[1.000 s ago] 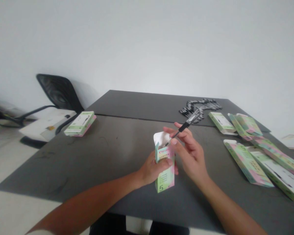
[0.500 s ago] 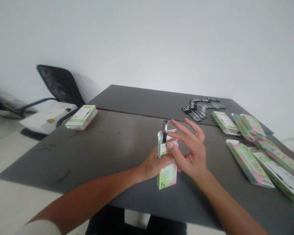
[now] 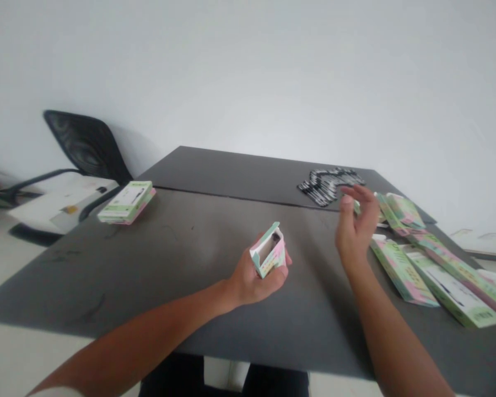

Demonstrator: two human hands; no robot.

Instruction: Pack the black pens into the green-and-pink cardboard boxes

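My left hand is wrapped round a small green and pink cardboard box, tilted so that its open end faces me. Inside the box, the dark end of a pen shows near the far side; the rest of it is hidden. My right hand is raised over the table to the right of the box, fingers loosely curved and thumb apart, with nothing seen in it. Beyond it lies a spread pile of black and silver pens.
Several green and pink boxes, one with a white panel, lie at the right of the dark table. A stack of similar boxes stands at the left edge. A black mesh chair is beyond that edge, and a white wall behind.
The pen has gone down into the box. My right hand has let go and moved right, toward the pens and boxes. My left hand has tipped the box's open end toward me.
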